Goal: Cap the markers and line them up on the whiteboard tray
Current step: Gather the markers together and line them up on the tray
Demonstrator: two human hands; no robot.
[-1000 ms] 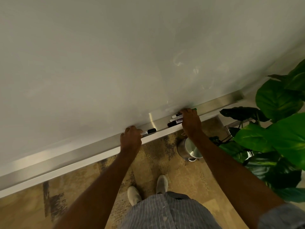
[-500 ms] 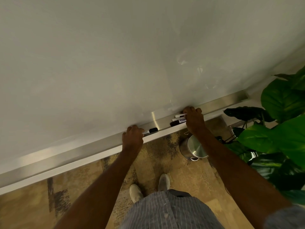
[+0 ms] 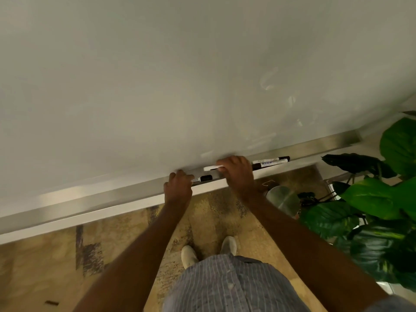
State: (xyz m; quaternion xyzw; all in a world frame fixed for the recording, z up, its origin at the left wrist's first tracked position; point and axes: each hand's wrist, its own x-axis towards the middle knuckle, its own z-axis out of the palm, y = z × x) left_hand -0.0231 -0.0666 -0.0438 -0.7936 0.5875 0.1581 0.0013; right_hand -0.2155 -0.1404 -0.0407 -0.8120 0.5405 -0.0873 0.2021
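Observation:
A long metal whiteboard tray (image 3: 108, 195) runs under the whiteboard (image 3: 180, 75). My left hand (image 3: 179, 190) grips a white marker with a black cap (image 3: 202, 178) lying on the tray; the capped end sticks out to the right. My right hand (image 3: 236, 174) holds a white marker (image 3: 212, 168), blurred, just above the tray and right of the left hand. Two more markers (image 3: 271, 162) with black caps lie side by side on the tray, right of my right hand.
A large green plant (image 3: 382, 194) fills the right side, close to my right arm. A round metal bin (image 3: 283, 199) stands on the patterned carpet below the tray. My shoes (image 3: 209, 248) are near the wall. A small dark object (image 3: 51, 302) lies on the floor at lower left.
My right hand has slid left along the tray with a white marker, leaving two markers uncovered to its right. My left hand has stayed on its marker.

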